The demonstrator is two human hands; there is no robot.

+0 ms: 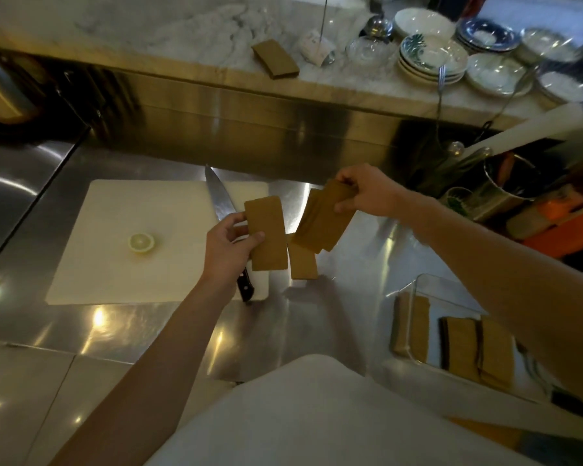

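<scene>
Pinched in the left hand [228, 245] one folded brown napkin [268, 233], thumb across its front, fingers curled behind, above the right edge of the cutting board [132, 264] and the knife [221, 203]. Gripped by its top end in the right hand [367, 193], wrist bent down, a fanned napkin stack [323, 223], over the steel counter [148, 324], just beside the first.

Free room near the front edge, clutter to the right

Bare table [142, 331] is left below the cutting board [115, 274], where a knife [220, 200] and a lemon half [141, 243] are laid. Passage rightward is narrowed by a folded napkin [303, 264], a clear tray [451, 292], seemingly low-walled, and a utensil pot [509, 186].
</scene>
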